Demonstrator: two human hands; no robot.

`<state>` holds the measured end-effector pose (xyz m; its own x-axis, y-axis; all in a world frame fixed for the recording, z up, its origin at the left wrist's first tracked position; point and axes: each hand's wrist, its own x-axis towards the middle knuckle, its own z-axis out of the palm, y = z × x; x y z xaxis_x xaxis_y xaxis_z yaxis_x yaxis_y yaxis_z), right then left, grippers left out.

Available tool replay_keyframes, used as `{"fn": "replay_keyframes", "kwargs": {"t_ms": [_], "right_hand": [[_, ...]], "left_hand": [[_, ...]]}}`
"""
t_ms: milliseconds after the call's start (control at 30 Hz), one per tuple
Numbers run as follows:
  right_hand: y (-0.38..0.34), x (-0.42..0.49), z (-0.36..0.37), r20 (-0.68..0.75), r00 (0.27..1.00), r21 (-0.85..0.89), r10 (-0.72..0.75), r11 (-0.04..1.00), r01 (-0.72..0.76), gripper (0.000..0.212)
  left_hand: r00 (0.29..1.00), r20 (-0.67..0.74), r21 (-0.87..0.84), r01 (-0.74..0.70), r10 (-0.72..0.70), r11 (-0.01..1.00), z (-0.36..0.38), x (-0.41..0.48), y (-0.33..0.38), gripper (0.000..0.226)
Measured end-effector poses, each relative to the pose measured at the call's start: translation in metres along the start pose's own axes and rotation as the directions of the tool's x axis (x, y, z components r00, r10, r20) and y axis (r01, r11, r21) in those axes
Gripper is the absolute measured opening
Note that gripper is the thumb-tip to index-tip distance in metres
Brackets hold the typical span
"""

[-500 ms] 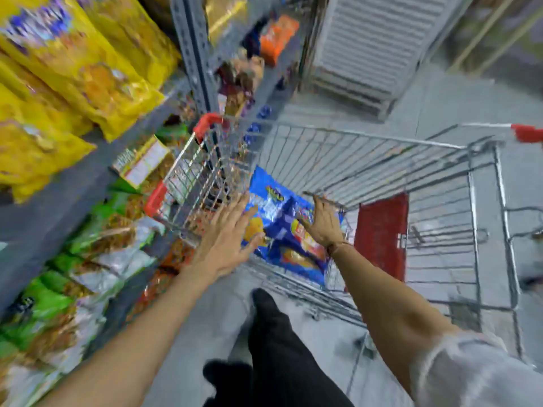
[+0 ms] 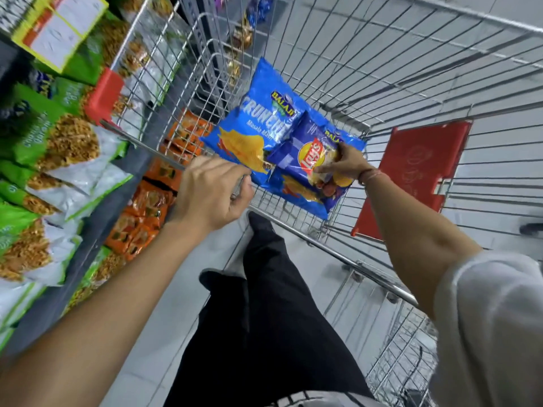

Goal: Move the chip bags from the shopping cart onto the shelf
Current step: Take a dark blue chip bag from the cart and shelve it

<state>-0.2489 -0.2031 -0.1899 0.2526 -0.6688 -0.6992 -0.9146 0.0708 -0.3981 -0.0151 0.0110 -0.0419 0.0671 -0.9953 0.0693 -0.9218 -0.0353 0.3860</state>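
My right hand [image 2: 342, 165] has dropped into the shopping cart [image 2: 382, 69] and now closes on the dark blue Lay's bag [image 2: 305, 155], so the first lift can begin. My left hand [image 2: 210, 190], open a moment ago, now curls around the cart's rim at nine o'clock. Beneath lies the Balaji bag [image 2: 258, 121] reading "Crunchex, Masala Masti". The shelf [image 2: 97, 212] waits at nine o'clock.

chip bags [image 2: 264, 133] in shopping cart [image 2: 411, 69], shelf [image 2: 97, 207] left of cart
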Motion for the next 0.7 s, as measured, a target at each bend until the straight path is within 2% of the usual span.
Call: {"fn": "replay_keyframes", "kwargs": {"t_ms": [100,167,233,300,333,400,433,500,567,633,700], "right_hand": [[-0.001,-0.001,0.002,0.046,0.999,-0.036,0.020,0.999,-0.018,0.084],[-0.002,-0.007,0.007,0.095,0.995,-0.023,0.022,1.000,-0.020,0.060],[-0.003,-0.014,0.011,0.088,0.996,0.022,0.009,1.000,-0.011,0.042],[-0.005,-0.022,0.013,0.047,0.999,0.096,-0.010,0.995,0.006,0.036],[-0.007,-0.026,0.011,0.024,1.000,0.186,0.002,0.983,-0.007,0.038],[-0.011,-0.035,0.008,-0.049,0.998,0.400,0.032,0.917,-0.009,0.041],[-0.016,-0.044,0.004,-0.102,0.994,0.479,0.027,0.877,0.025,0.034],[-0.022,-0.050,0.002,-0.151,0.988,0.604,0.037,0.794,0.062,0.026],[-0.036,-0.062,-0.006,-0.178,0.983,0.716,0.043,0.691,0.099,0.028],[-0.060,-0.077,-0.022,-0.219,0.976,0.781,0.004,0.600,0.173,0.028],[-0.094,-0.094,-0.041,-0.277,0.960,0.804,-0.039,0.538,0.253,0.030]], "left_hand": [[1.000,-0.014,-0.003,0.005,-0.005,1.000,0.003,-0.001,-0.001,0.038],[1.000,-0.019,-0.004,0.014,-0.014,1.000,0.004,-0.002,-0.001,0.037],[0.999,-0.017,0.002,0.027,-0.027,1.000,0.004,-0.003,0.000,0.037],[0.999,-0.004,0.005,0.050,-0.050,0.999,0.005,-0.003,0.000,0.038],[0.998,0.004,0.006,0.063,-0.063,0.998,0.005,-0.002,0.000,0.039],[0.995,0.053,0.012,0.081,-0.082,0.997,0.003,-0.003,0.001,0.042],[0.996,0.048,0.024,0.077,-0.079,0.997,-0.001,-0.005,0.004,0.042],[0.991,0.104,-0.008,0.083,-0.082,0.996,0.001,-0.003,0.005,0.042],[0.986,0.135,-0.075,0.113,-0.102,0.991,-0.005,-0.003,0.007,0.048],[0.986,0.096,-0.096,0.146,-0.137,0.985,-0.019,0.000,0.004,0.054],[0.989,-0.004,-0.084,0.150,-0.151,0.985,-0.043,0.004,-0.001,0.047]]}}
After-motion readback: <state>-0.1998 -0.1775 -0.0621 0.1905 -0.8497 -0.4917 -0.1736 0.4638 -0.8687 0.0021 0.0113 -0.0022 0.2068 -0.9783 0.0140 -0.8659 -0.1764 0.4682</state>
